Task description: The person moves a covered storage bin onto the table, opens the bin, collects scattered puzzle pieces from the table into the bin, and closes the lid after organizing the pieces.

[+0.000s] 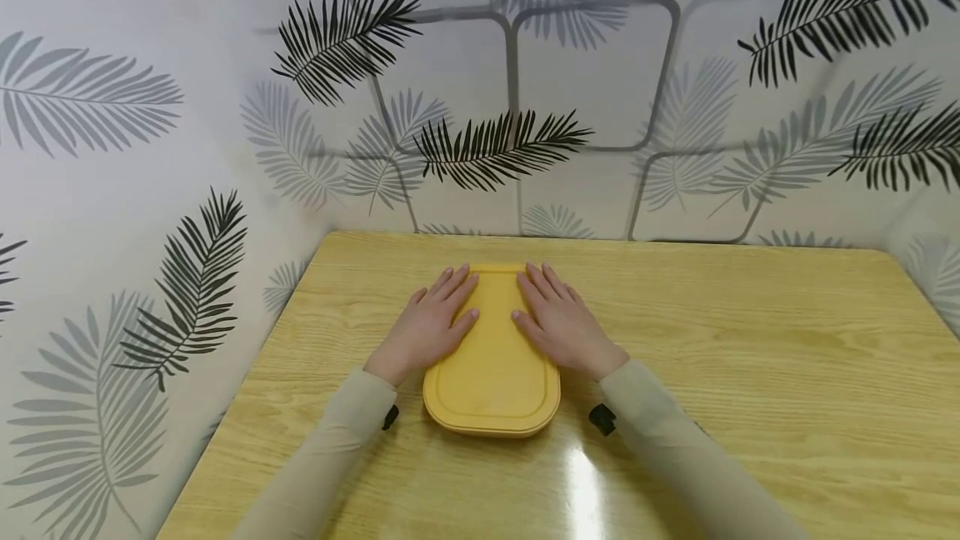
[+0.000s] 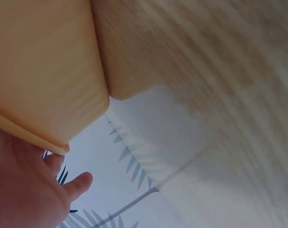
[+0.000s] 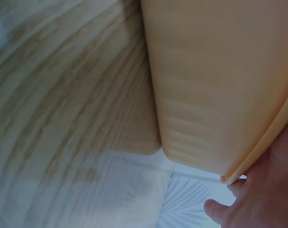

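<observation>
A yellow lidded box with rounded corners stands on the table, its long side pointing away from me. On the left edge of its lid rests my left hand, fingers straight and pointing toward the far end. My right hand lies on the right edge in much the same way, thumb over the lid. Both wrist views show the tall smooth side of the box, with the lid's rim beside the hand.
The wood-grain table extends far to the right of the box. Behind it and at the left stands a pale wall with a leaf pattern. Dark straps show beneath the sleeves.
</observation>
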Tool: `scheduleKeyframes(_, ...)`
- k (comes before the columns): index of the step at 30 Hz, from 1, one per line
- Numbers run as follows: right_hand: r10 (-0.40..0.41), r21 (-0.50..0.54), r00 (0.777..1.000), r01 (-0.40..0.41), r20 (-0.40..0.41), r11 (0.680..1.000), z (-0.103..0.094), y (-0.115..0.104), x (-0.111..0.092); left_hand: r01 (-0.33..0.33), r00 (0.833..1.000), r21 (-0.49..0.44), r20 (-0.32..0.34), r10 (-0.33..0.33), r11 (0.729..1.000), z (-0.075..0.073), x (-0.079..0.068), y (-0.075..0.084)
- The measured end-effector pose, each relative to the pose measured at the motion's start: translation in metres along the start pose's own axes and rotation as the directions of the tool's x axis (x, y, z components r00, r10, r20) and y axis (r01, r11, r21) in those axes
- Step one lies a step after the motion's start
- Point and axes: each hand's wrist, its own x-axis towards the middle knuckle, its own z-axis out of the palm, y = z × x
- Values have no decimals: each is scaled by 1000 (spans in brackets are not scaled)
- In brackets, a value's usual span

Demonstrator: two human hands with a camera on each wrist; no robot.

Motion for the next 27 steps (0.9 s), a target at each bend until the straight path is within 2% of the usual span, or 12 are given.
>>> scheduleKeyframes(12, 5, 28, 1000, -5, 6, 1000, 5, 3, -2, 15, 999, 2, 41, -15, 1000, 3, -3, 2)
scheduleKeyframes(19, -13, 45, 1000, 13, -16, 999, 4, 4, -3, 17, 999, -4, 36, -17, 1000, 3, -3, 4)
scheduleKeyframes(25, 25, 153, 995, -10, -99, 988, 3, 7, -9, 24, 1000, -66, -2, -25, 998, 3, -5, 6)
scheduleKeyframes(27, 40, 137, 990, -21, -138, 990, 0, 8, -13, 46, 998, -79, -31, -49, 996, 1, -7, 8)
